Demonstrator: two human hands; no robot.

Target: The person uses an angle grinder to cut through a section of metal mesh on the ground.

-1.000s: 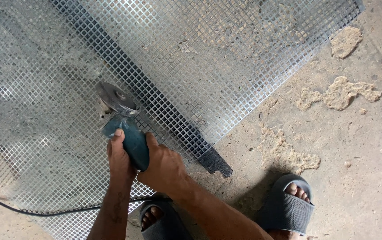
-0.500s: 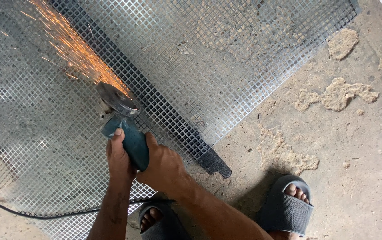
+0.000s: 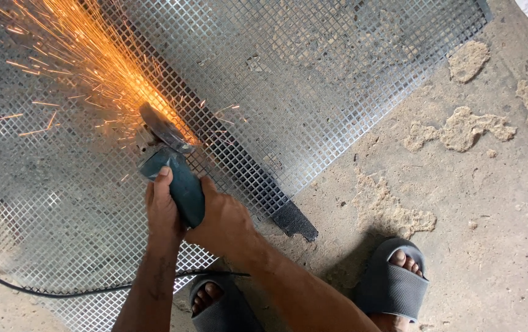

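Meanwhile, both hands (image 3: 196,215) around sparking grinder (image 3: 175,172).

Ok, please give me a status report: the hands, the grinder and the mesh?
Left hand and right hand both grip the grinder. Disc on the dark strip under the wire mesh, sparks flying up-left. Black cable lies near the feet.

A mesh sheet (image 3: 337,80) fills the upper left of the frame on the floor (image 3: 491,203), an angle grinder (image 3: 168,166) left of centre on it, two sandalled feet (image 3: 393,283) at the bottom edge, a cable (image 3: 61,289) lower left.
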